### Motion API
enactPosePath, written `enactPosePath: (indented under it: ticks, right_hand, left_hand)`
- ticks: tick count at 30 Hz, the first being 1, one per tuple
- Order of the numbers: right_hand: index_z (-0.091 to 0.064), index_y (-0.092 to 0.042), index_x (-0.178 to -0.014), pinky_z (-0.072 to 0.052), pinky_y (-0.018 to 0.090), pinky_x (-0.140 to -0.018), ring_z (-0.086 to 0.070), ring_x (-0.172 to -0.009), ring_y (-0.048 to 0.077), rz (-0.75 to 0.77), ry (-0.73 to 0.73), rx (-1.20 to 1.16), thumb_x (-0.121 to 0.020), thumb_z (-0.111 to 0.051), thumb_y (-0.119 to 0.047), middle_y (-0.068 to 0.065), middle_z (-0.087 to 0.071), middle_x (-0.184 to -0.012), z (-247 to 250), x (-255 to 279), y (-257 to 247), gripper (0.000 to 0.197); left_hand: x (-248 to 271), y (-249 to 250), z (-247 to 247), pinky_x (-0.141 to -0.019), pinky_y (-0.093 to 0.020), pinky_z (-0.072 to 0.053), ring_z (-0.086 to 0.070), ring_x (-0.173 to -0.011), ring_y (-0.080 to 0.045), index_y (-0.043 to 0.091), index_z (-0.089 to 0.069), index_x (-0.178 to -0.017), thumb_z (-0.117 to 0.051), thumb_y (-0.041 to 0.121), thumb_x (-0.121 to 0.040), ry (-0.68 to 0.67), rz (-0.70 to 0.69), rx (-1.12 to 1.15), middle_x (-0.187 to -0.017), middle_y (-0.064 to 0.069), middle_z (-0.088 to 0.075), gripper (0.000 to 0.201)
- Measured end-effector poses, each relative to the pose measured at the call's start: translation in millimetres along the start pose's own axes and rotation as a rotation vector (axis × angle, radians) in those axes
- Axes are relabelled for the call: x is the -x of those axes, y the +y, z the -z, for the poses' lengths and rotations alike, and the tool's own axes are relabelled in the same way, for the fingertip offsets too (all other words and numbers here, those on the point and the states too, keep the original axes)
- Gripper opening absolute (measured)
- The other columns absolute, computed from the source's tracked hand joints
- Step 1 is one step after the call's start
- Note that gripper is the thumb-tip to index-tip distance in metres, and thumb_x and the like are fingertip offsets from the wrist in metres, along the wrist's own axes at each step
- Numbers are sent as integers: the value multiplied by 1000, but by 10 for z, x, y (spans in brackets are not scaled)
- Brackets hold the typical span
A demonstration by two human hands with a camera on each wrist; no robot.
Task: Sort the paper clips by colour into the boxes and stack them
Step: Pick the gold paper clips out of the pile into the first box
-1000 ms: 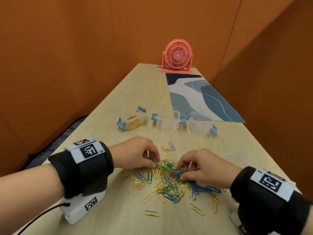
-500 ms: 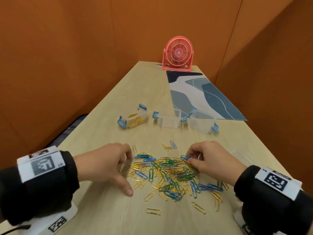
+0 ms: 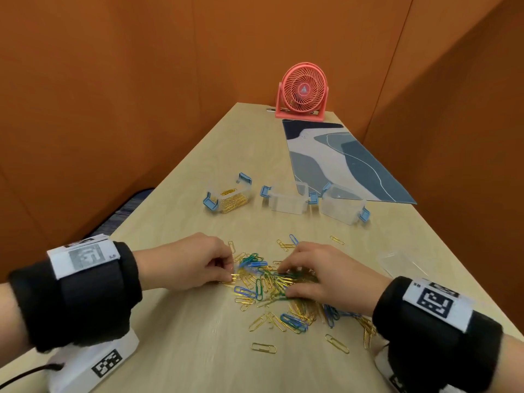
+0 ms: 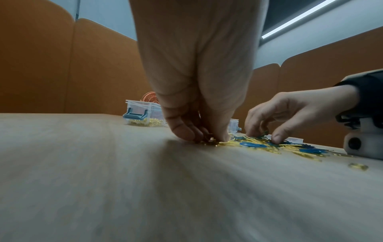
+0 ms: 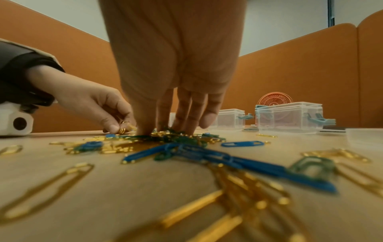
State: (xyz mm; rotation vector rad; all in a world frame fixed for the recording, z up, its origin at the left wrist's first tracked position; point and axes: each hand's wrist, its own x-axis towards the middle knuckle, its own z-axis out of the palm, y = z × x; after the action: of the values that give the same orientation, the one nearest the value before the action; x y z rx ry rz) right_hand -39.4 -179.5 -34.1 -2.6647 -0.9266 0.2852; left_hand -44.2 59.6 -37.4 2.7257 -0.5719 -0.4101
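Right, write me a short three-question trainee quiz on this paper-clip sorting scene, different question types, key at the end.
1. True or false: the left box, the one farthest left in the row of three clear boxes, already holds gold clips.
2. Multiple choice: what does the left hand pinch at the edge of the mixed pile? A) blue clips B) gold clips C) a box lid
3. Fill in: the right hand has its fingertips down on the ____ of clips.

Key
1. True; the middle box and the right box show no clips.
2. B
3. pile
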Motion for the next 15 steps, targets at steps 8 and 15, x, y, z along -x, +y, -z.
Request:
enactPosePath:
  ticks: [8, 15]
  right_hand:
    - [-61, -22, -101, -40, 24, -77, -53, -99, 17, -208, 167, 170, -88, -46, -18, -3, -57, -98, 24, 41, 33, 20]
    - [-61, -28, -115, -40, 19, -92, -47, -104, 4, 25, 65, -17, -85, -61, -41, -11, -53, -108, 16, 30, -65, 33]
  left_hand:
    - [-12, -54, 116, -60, -8, -44, -58, -55, 2, 27, -62, -77, -66, 15, -86, 167, 30, 270, -65, 9, -65, 16]
    - [-41, -11, 109, -67, -8, -44, -59, -68, 5, 38, -66, -86, -65, 24, -87, 74, -37, 240, -75, 18, -66, 14]
